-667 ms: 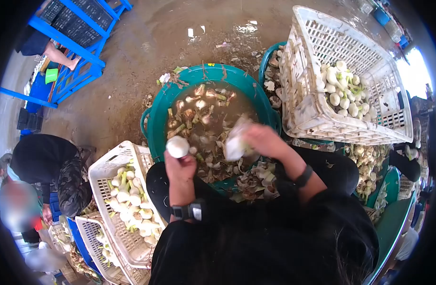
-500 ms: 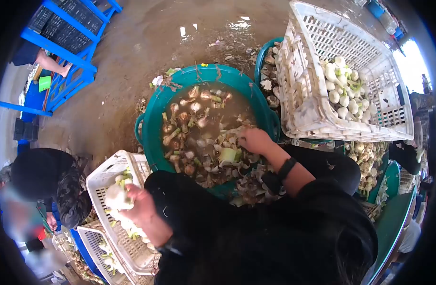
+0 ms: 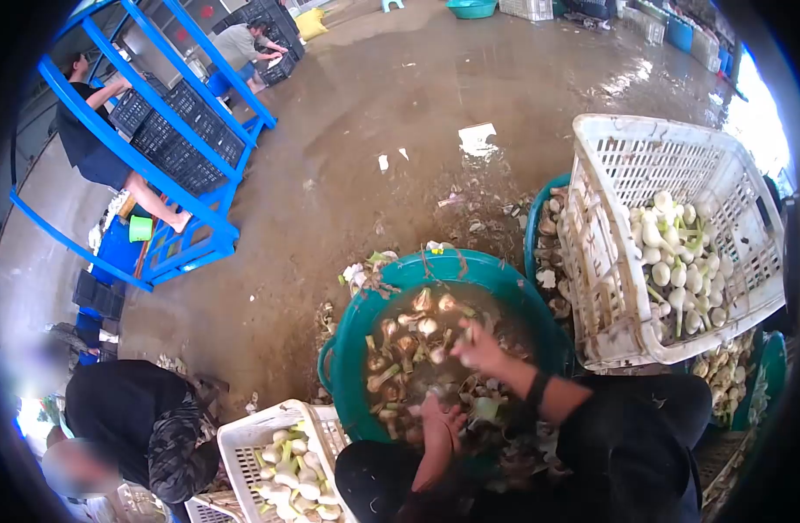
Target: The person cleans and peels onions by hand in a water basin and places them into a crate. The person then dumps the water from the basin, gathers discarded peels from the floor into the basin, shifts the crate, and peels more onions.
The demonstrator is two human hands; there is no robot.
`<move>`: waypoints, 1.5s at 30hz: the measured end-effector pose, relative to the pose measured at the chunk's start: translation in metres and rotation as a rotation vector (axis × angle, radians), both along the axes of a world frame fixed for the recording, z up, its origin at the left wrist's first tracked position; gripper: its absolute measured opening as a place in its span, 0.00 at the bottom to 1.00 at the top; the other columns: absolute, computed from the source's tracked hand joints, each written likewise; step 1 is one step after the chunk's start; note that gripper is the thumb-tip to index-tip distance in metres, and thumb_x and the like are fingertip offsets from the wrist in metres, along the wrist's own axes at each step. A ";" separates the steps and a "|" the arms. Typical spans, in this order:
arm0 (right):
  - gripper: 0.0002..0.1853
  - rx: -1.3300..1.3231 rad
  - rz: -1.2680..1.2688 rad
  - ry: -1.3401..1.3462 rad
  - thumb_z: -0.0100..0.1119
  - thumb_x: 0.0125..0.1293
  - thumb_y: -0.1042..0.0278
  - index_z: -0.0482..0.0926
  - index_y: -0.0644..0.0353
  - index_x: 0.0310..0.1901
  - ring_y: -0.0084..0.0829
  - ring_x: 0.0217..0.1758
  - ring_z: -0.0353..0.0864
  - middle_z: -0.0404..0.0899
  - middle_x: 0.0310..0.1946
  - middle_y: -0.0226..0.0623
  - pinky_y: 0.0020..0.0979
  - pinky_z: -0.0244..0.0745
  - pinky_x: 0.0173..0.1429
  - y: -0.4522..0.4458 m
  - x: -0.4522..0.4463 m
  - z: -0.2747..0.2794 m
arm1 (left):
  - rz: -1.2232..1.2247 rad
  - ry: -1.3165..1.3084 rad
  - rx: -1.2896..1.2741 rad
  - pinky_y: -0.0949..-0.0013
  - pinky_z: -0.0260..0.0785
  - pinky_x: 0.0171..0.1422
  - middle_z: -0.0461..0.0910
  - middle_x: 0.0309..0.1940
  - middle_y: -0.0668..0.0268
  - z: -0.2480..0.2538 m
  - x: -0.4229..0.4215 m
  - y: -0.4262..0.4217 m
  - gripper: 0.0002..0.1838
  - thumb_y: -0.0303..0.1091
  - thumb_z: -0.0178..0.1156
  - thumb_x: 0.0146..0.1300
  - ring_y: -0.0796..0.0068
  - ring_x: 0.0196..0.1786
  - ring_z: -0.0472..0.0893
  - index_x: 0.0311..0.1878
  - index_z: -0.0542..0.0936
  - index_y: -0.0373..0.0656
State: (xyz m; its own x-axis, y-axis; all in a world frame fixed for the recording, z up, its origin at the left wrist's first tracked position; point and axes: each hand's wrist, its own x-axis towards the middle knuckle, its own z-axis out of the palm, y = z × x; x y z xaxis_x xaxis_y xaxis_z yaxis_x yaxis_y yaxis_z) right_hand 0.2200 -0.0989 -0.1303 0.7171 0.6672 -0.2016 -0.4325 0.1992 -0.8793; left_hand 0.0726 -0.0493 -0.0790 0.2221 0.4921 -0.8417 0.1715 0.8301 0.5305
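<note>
A green basin (image 3: pixel 337 397) of murky water stands before my knees, with unpeeled garlic bulbs (image 3: pixel 406 344) and loose skins floating in it. Low over the near side of the water, my left hand (image 3: pixel 439 427) has its fingers apart and holds nothing I can see. My right hand (image 3: pixel 480 349) hovers over the basin's middle, slightly blurred, its fingers spread near the bulbs. Beside my left knee, a white crate (image 3: pixel 234 444) contains peeled white garlic (image 3: pixel 291 475) with green stems.
At right, a larger white crate (image 3: pixel 605 288) with peeled garlic sits against another teal tub (image 3: pixel 532 235) of bulbs. A bent-over person (image 3: pixel 134 427) is at left. Beyond are a blue metal frame (image 3: pixel 210 222), black crates (image 3: pixel 186 131) and wet floor (image 3: pixel 356 148) with scraps.
My left hand has left the white crate, let go of the peeled garlic and come over the basin. My right hand has lifted from the floating skins. The view has tilted up.
</note>
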 end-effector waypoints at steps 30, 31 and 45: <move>0.11 -0.527 0.022 -0.975 0.52 0.61 0.62 0.78 0.59 0.29 0.25 0.25 0.75 0.75 0.18 0.29 0.25 0.71 0.30 -0.092 -0.097 0.067 | -1.135 -0.135 0.783 0.64 0.68 0.48 0.77 0.37 0.55 0.040 -0.037 -0.022 0.18 0.41 0.46 0.64 0.62 0.42 0.76 0.45 0.74 0.35; 0.10 -0.574 0.133 -0.422 0.52 0.62 0.62 0.78 0.58 0.31 0.25 0.27 0.75 0.76 0.21 0.29 0.26 0.71 0.30 -0.092 -0.088 0.067 | -1.146 -0.137 1.305 0.63 0.67 0.50 0.76 0.40 0.52 0.042 -0.040 -0.028 0.15 0.36 0.50 0.62 0.59 0.44 0.76 0.45 0.74 0.35; 0.09 -0.082 0.145 -0.261 0.49 0.65 0.68 0.76 0.63 0.39 0.13 0.34 0.68 0.74 0.30 0.23 0.18 0.65 0.40 -0.128 -0.092 0.123 | 0.138 -0.656 -0.343 0.72 0.73 0.42 0.79 0.30 0.70 0.037 -0.030 -0.015 0.15 0.46 0.51 0.62 0.74 0.34 0.78 0.38 0.76 0.44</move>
State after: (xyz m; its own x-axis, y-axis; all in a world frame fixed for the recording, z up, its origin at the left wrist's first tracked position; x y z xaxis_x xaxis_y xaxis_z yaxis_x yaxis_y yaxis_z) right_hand 0.1276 -0.2271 -0.0069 0.6502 0.7555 -0.0804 -0.2089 0.0761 -0.9750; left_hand 0.0422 -0.0642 -0.0421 0.6861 0.2857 -0.6691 -0.2086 0.9583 0.1953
